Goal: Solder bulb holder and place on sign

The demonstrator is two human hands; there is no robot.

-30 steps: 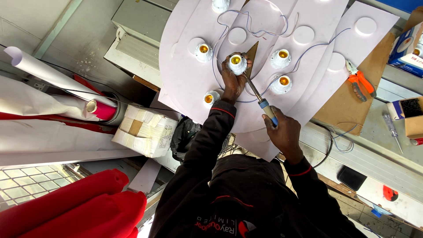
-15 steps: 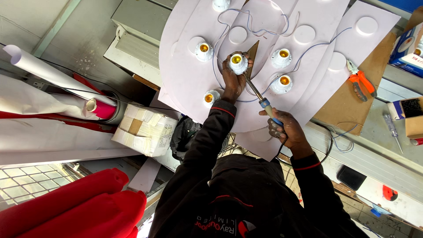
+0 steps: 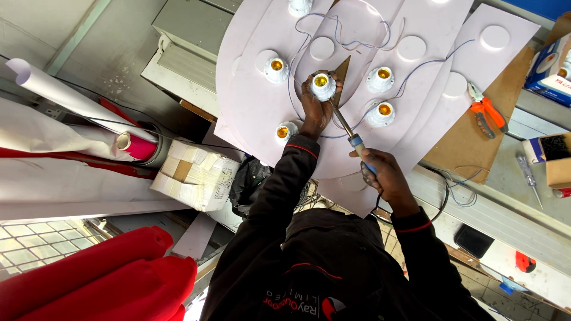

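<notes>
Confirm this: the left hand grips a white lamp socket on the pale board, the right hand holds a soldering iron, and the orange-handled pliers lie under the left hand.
One detail is wrong. The head view shows the orange-handled pliers lying on the brown board, well away from the left hand. The rest stands: the left hand grips a white lamp socket on the pale board, and the right hand holds a soldering iron.

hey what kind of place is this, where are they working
Most likely a sign-making or electrical workshop. White panels fitted with lamp sockets and thin wiring cover the bench, orange pliers lie nearby, and the right hand holds a soldering iron.
</notes>
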